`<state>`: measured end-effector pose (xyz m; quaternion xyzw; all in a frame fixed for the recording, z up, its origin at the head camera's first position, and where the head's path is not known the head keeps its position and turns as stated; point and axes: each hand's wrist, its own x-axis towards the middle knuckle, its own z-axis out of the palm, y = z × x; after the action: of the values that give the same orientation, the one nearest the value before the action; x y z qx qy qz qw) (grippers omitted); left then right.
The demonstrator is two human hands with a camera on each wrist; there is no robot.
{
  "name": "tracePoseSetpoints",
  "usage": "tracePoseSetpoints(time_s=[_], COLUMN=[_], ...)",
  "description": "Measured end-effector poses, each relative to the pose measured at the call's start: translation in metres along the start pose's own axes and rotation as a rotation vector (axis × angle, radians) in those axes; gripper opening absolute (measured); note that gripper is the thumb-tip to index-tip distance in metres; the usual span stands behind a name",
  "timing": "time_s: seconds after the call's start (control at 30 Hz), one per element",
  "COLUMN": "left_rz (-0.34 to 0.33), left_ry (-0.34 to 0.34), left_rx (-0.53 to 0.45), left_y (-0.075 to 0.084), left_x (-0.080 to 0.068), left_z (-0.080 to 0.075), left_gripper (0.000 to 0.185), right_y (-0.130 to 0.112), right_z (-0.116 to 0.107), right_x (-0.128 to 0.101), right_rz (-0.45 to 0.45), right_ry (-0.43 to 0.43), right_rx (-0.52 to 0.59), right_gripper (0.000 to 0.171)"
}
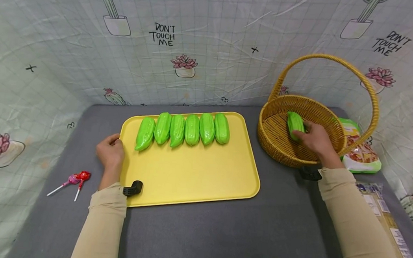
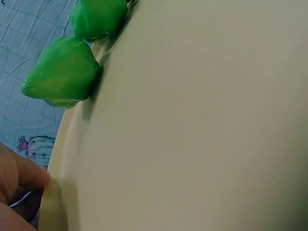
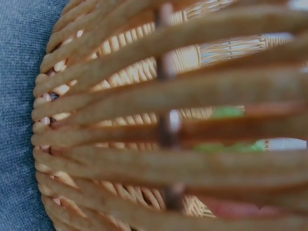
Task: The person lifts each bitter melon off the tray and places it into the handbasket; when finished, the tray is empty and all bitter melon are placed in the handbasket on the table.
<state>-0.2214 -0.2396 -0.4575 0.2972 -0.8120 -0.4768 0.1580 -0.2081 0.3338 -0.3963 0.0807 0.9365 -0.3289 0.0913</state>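
Sleeved forearms fill the bottom of the head view, reaching out over the grey surface [image 1: 203,239]. From there the left hand [image 1: 110,153] rests with loosely curled fingers against the left rim of the yellow tray [image 1: 189,175], seemingly steadying it, and grasps nothing. Six green gourds [image 1: 185,129] lie side by side along the tray's far part, packed in one neat row that leaves the near part bare. On the right, the right hand [image 1: 316,140] reaches inside the wicker basket [image 1: 279,149], fingers wrapped round a seventh green gourd [image 1: 294,124] that is still within the basket. Two lollipops [image 1: 73,180] lie left of the tray, snack packets [image 1: 362,154] behind the basket. From the left wrist, a fingertip [image 2: 29,175] touches the tray rim [image 2: 53,202], two gourds [image 2: 62,74] beyond. From the right wrist, blurred basket weave [image 3: 144,96] hides the hand; only green slivers [image 3: 226,113] show through.
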Motion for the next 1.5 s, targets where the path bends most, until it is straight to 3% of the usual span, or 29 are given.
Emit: tracePoseSetpoints(time_s=[0.33,0.63,1.13,1.5], left_rz=[-0.003,0.010,0.010,-0.001], left_ry=[-0.001,-0.004,-0.005,-0.010], left_rx=[-0.005,-0.007,-0.006,-0.020], left_y=[0.000,-0.002,-0.003,-0.001], left_x=[-0.002,-0.002,0.000,0.002], left_z=[0.001,0.003,0.003,0.001], left_gripper=[0.035,0.035,0.036,0.036], right_y=[0.000,0.000,-0.009,-0.032], right_z=[-0.002,-0.004,-0.004,0.006], right_x=[-0.003,-0.005,-0.016,-0.026], right_rz=[0.035,0.031,-0.070,-0.158], right_ry=[-0.061,-0.056,0.155,0.341], right_rx=[0.041,0.040,0.094,0.236], right_gripper=[0.083,0.082,0.085,0.073])
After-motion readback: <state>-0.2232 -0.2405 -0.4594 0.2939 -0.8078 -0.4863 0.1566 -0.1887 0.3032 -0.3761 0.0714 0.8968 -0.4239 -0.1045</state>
